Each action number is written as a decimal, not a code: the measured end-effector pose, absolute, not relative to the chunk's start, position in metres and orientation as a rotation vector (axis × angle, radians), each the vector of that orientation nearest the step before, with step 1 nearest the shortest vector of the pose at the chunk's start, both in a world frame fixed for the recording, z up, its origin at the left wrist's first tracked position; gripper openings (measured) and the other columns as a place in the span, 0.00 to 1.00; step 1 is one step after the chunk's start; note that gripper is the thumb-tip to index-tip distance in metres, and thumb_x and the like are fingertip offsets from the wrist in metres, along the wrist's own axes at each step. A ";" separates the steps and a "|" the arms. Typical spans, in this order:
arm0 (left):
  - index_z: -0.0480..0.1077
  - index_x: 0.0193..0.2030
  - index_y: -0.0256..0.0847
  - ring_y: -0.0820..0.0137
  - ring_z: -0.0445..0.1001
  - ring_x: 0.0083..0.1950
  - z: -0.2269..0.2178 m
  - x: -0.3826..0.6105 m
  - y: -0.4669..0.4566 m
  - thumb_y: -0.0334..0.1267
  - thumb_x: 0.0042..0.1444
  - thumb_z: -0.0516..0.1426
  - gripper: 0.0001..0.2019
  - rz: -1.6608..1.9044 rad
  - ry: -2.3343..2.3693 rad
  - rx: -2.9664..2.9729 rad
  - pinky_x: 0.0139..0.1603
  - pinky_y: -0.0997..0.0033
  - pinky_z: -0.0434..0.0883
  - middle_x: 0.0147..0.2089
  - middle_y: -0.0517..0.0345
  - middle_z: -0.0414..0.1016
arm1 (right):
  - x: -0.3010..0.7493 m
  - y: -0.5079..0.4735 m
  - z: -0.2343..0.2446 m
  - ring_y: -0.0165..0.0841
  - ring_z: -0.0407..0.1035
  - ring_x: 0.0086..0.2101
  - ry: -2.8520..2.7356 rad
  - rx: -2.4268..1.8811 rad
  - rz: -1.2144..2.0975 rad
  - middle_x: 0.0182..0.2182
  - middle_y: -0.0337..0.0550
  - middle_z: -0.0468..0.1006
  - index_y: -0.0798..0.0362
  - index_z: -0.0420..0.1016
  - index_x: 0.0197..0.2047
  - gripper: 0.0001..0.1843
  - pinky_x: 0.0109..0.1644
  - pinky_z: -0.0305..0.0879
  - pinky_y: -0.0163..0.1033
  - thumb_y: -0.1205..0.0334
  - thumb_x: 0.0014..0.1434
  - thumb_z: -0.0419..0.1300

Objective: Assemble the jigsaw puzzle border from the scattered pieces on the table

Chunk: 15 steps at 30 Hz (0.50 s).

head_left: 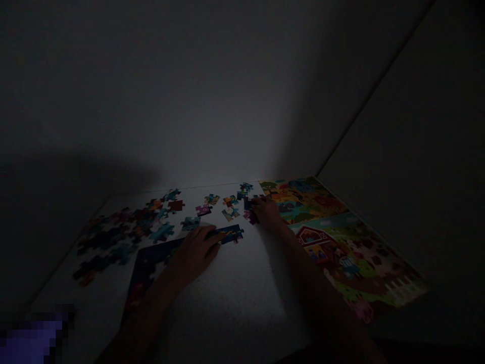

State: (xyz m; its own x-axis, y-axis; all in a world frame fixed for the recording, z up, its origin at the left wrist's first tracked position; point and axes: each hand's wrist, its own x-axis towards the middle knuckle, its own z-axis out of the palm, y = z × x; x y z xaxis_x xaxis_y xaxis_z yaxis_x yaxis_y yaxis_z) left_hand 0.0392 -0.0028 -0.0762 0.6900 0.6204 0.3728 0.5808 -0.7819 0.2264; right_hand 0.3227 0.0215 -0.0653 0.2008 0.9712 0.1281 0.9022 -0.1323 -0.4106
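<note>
The room is dim. My left hand (195, 251) lies on the white tabletop (231, 283), with its fingers on a dark blue strip of joined jigsaw pieces (230, 234). Behind the wrist, a larger dark assembled puzzle section (151, 265) runs toward me. My right hand (266, 212) reaches farther out, its fingertips at a dark purple jigsaw piece (248, 203). Next to that hand lies a colourful farm picture with a red barn (314, 237). Whether the right hand grips the piece is hidden by the dimness.
Several loose jigsaw pieces (204, 210) are spread across the far part of the table, with a dark heap of joined pieces (113, 242) at the left. Walls stand behind and to the right. A blurred purple patch (36, 338) fills the lower left corner.
</note>
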 end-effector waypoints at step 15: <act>0.71 0.58 0.48 0.60 0.68 0.58 -0.074 0.040 -0.004 0.37 0.67 0.50 0.16 0.691 0.994 2.763 0.60 0.51 0.70 0.58 0.52 0.70 | 0.326 0.025 -0.075 0.44 0.61 0.58 -1.733 -2.113 0.192 0.55 0.53 0.71 0.49 0.73 0.53 0.16 0.60 0.57 0.50 0.58 0.63 0.57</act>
State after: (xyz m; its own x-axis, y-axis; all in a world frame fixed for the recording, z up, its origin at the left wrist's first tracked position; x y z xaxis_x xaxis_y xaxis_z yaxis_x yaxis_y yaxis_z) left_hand 0.0403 -0.0039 -0.0738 0.6793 0.6298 0.3767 0.5727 -0.7759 0.2646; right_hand 0.3265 0.0247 -0.0748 0.2222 0.9644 0.1437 0.9096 -0.1520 -0.3867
